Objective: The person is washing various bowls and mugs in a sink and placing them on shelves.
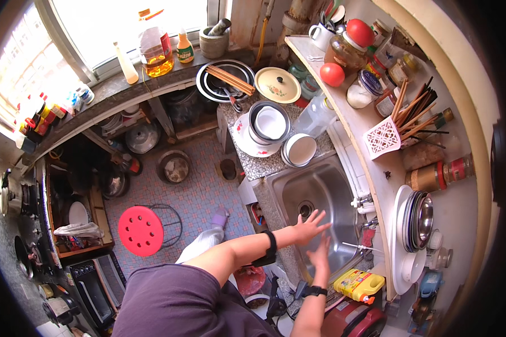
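Both of my hands are over the stainless steel sink (337, 189), with nothing in them. My left hand (311, 228) has its fingers spread near the drain (305, 209). Below it in the picture, my right hand (320, 252) is raised with its fingers apart, close to the left one. A faucet (356, 247) reaches in from the sink's right side. Stacked white bowls (301, 150) stand on the speckled counter by the sink's far edge, beside a plate (255, 143) bearing more bowls. A yellow detergent bottle (356, 284) lies near the right wrist.
A shelf (358, 139) along the right wall holds jars, tomatoes, a chopstick holder (383, 137) and stacked dishes. A red stool (141, 231) and a metal pot (174, 166) stand on the tiled floor. Bottles and a stone mortar (214, 42) line the window ledge.
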### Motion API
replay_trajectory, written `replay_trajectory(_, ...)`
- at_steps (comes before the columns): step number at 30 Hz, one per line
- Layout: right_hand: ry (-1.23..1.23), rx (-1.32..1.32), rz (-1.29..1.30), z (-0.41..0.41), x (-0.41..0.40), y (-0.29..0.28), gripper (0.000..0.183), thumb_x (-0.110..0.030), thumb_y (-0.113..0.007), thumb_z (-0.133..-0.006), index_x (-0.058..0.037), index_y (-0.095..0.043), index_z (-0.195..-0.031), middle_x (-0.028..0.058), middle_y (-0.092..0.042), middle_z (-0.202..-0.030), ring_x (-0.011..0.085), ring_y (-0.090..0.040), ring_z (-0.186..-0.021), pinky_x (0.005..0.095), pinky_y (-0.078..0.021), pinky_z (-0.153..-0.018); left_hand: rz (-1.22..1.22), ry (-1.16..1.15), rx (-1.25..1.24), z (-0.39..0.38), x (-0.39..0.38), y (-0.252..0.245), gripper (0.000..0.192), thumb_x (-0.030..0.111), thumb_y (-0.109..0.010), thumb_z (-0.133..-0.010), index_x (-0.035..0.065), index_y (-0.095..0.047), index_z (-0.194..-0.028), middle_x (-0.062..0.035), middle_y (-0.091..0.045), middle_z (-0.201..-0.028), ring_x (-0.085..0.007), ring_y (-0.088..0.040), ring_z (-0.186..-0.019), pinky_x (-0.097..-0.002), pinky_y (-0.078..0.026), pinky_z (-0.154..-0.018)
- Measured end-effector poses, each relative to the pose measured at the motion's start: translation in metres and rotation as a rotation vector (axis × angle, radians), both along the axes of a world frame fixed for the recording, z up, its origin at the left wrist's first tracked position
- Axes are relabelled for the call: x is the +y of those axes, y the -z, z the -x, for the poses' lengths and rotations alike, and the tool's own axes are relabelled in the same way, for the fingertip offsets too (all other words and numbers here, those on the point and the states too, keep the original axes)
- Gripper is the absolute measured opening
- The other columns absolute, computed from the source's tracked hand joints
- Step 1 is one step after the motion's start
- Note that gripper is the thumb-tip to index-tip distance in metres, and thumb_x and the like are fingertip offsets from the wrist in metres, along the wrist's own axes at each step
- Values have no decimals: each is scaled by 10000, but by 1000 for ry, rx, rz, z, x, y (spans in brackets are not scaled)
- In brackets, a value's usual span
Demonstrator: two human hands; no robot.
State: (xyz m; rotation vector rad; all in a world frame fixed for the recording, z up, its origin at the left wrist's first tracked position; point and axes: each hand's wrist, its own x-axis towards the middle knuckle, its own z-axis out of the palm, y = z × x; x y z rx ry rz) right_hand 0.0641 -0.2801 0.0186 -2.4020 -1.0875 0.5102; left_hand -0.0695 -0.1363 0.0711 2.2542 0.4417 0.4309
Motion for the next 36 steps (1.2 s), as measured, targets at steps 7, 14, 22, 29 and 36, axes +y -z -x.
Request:
replay_trajectory(7, -94, 33, 32, -10, -26, -22, 588, -166, -786, -753, -37, -567, -1283, 245, -404, -1469, 373, -371, -1381, 424, -297, -1147, 25, 191, 425, 72, 37, 2, 466, 142, -693, -756, 134, -648, -1220, -172, -689, -1070, -349, -651, -1032, -429, -521, -904)
replay_trajectory(14, 23, -108, -15, -33, -64, -33, 373, -145, -759, -785, -52, -652, -1130, 215, -532, -1330, 356, -459, -1290, 426, -335, -1102, -179, -383, 161, 201, 147, -22, 246, 93, -642, -756, 81, -723, -988, -156, -694, -940, -348, -648, -932, -444, -532, -819)
replay_trajectory(22, 264, -110, -53, 16, -87, -34, 253, -101, -735, -786, -35, -691, -1027, 224, -602, -1245, 365, -520, -1235, 434, -370, -1073, -177, -813, -109, 289, 306, -36, 125, 133, -677, -771, 32, -725, -828, -152, -660, -796, -342, -640, -766, -426, -522, -753)
replay_trajectory(29, 316, -51, 81, 69, -11, -57, 223, -109, -713, -826, -32, -698, -1035, 218, -602, -1264, 337, -518, -1257, 398, -353, -1089, -252, -833, -168, 292, 412, 13, 129, 90, -679, -813, 42, -746, -912, -123, -669, -936, -314, -589, -931, -393, -492, -840)
replay_trajectory(36, 334, -35, 91, 110, 59, -96, 222, -112, -701, -838, -50, -689, -1051, 207, -543, -1338, 340, -489, -1278, 408, -342, -1093, -426, -659, -233, 287, 472, 19, 117, 29, -710, -755, 37, -720, -871, -97, -625, -912, -307, -572, -934, -394, -495, -841)
